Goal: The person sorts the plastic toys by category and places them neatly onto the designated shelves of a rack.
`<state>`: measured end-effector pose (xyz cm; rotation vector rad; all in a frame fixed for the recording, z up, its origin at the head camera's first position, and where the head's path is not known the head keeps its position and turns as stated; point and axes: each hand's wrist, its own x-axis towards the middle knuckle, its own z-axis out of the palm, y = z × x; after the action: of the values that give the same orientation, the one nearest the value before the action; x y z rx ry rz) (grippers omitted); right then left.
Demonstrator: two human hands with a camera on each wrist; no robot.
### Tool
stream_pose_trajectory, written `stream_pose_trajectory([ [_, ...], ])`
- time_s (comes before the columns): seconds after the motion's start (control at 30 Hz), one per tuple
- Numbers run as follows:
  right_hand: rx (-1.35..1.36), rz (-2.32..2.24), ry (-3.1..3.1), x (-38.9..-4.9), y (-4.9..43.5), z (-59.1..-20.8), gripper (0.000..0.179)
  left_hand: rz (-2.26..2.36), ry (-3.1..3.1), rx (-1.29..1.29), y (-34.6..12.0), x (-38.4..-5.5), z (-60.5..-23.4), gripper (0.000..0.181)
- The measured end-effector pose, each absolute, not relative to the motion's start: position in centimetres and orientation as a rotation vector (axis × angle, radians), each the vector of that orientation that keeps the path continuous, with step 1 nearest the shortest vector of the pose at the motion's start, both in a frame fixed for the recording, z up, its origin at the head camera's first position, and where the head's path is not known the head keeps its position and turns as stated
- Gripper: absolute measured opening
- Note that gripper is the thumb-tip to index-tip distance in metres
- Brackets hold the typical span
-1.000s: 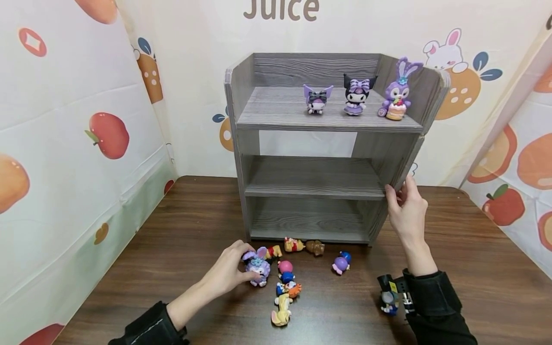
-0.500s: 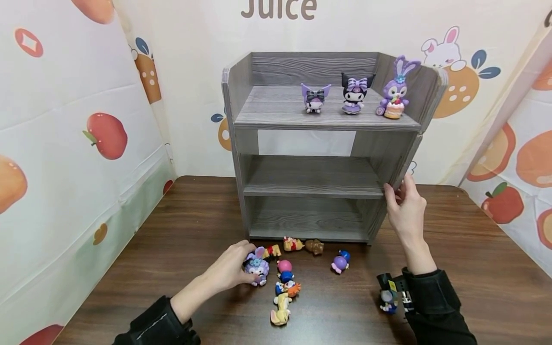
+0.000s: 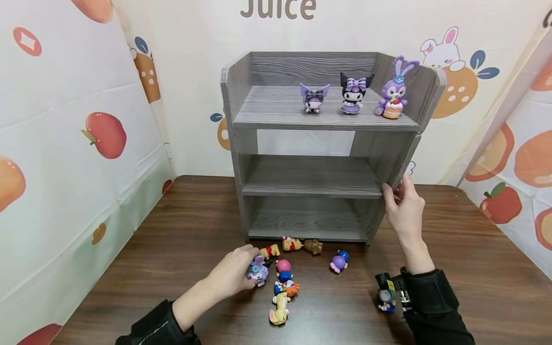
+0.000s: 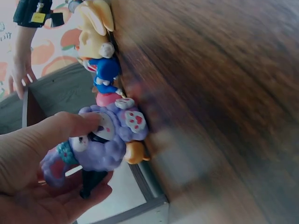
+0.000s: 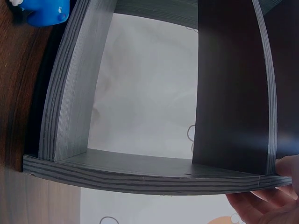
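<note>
My left hand holds a fluffy purple figurine low over the table, left of the row of toys. In the left wrist view the thumb presses the face of this purple figurine, and the fingers lie behind its ears. Its paw soles point toward the table. My right hand grips the right side panel of the grey wooden shelf at its middle board. In the right wrist view the fingers of that hand wrap the panel's outer face, and the thumb is at the board's front edge.
Three purple-toned figurines, among them a rabbit with a cake, stand on the top shelf. Before the shelf lie several small toys: a yellow long-eared one, a brown one, a purple-and-blue one. A grey-and-blue figurine is by the right wrist.
My left hand has shifted slightly right and turned more over the purple figurine, which has tilted a little. My right hand keeps its grip on the shelf's side panel.
</note>
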<state>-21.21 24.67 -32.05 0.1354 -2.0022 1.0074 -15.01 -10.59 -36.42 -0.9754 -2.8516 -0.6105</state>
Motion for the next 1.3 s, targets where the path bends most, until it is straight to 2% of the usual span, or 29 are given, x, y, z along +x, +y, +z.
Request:
stream_pose_trajectory([
  [0.23, 0.144, 0.999, -2.017, -21.3, 24.6, -32.3, 0.036, -0.533, -2.861, -0.916, -10.2, -14.3, -36.0, 0.035],
  [0.37, 0.137, 0.993, -2.021, -21.3, 24.6, -32.4, 0.036, -0.544, -2.83, -0.898, -9.9, -13.7, -34.6, 0.035],
  [0.63, 0.135, 0.997, -2.008, -21.2, 24.9, -32.5, 0.034, -0.461, -2.727, -0.9, -9.2, -12.5, -29.3, 0.035],
  [0.93, 0.128, 0.982, -2.007, -21.3, 25.1, -32.4, 0.033, -0.421, -2.664, -0.89, -8.9, -11.9, -21.7, 0.034],
  [1.3, 0.123, 0.956, -2.013, -21.5, 24.9, -32.4, 0.035, -0.309, -2.602, -0.899, -8.5, -14.7, -15.6, 0.027],
])
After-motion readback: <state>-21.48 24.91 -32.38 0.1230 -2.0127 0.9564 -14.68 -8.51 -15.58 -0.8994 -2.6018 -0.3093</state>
